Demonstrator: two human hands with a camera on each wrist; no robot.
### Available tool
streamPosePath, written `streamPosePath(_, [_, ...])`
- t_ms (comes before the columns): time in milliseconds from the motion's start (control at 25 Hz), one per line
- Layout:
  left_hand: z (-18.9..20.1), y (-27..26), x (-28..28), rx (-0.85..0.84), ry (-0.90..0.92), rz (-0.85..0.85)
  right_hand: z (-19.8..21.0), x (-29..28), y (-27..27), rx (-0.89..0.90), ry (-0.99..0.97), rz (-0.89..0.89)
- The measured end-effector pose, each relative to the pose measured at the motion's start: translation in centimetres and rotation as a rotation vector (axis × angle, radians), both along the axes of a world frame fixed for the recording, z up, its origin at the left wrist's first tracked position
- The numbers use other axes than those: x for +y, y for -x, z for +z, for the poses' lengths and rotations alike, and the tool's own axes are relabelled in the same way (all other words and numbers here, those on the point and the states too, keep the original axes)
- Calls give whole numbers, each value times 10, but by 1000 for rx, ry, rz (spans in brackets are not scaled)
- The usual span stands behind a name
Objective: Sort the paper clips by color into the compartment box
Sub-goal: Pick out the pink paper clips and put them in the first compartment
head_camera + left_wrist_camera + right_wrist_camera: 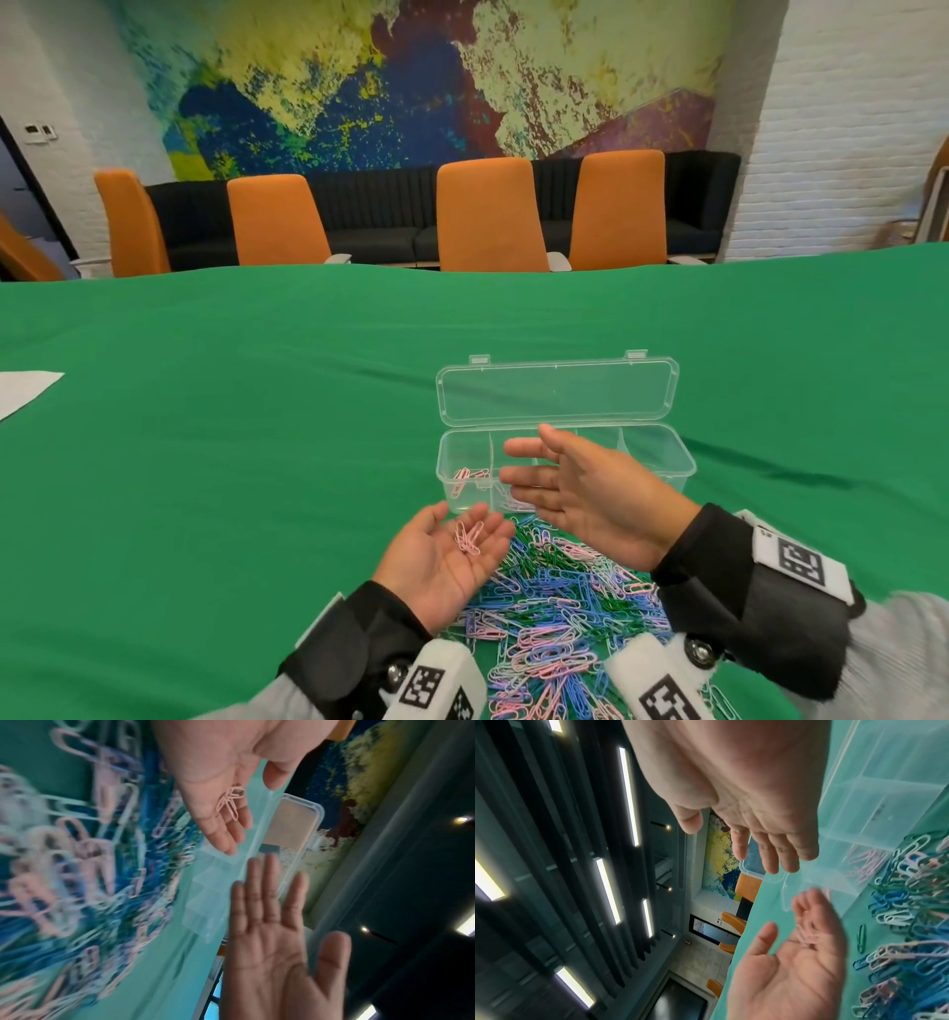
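Note:
My left hand (448, 556) lies palm up just left of the box's near left corner. A few pink paper clips (468, 537) (231, 805) (806, 931) rest loose on its relaxed fingers. My right hand (561, 479) hovers open in front of the clear compartment box (662, 452), palm facing left, fingers straight and holding nothing. The box lid (557, 390) stands open behind it. Several pink clips (467, 480) (864, 862) lie in the leftmost compartment. A mixed pile of pink, blue, green and white clips (554, 616) (911, 923) sits on the cloth between my wrists.
A green cloth (257, 437) covers the whole table. A white sheet (25, 390) lies at the far left edge. Orange chairs (488, 216) line the far side. The right hand hides the box's middle compartments in the head view.

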State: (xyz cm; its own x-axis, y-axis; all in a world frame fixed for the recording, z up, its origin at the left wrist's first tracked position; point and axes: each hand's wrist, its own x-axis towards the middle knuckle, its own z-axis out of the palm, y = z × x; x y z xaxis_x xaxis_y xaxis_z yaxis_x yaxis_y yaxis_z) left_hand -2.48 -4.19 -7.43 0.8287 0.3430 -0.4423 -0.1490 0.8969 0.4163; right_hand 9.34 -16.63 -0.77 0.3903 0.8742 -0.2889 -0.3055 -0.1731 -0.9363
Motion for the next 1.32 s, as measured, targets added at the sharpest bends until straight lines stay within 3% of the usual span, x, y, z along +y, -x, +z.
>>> streamPosePath(240, [60, -24, 42, 136, -412, 7, -2, -23, -13, 50, 16, -132])
streamPosePath(360, [74, -33, 54, 178, -462, -5, -6, -26, -12, 57, 29, -131])
streamPosePath(520, [75, -25, 62, 85, -555, 37, -11, -25, -13, 11, 39, -94])
streamPosePath(600, [70, -13, 62, 100, -723, -16, -12, -22, -13, -125, 73, -22])
streamPosePath(680, [64, -1, 62, 237, -1107, -187, -16, -17, -12, -474, 163, 152])
streamPosePath(800, [45, 12, 66, 495, -1857, -692, -32, -7, -7, -1109, 339, 586])
streamPosePath(880, [34, 17, 67, 568, -2128, -964, -41, -1, 0, -1341, 389, 777])
streamPosePath(960, [27, 17, 63, 553, -2194, -1076, -45, 4, 3, -1386, 390, 795])
streamPosePath(1120, [24, 2, 51, 512, -2250, -1105, -44, 11, -1, -1462, 517, 751])
streamPosePath(1320, [18, -11, 36, 612, -2271, -1237, -41, 30, 10, -1507, 544, 603])
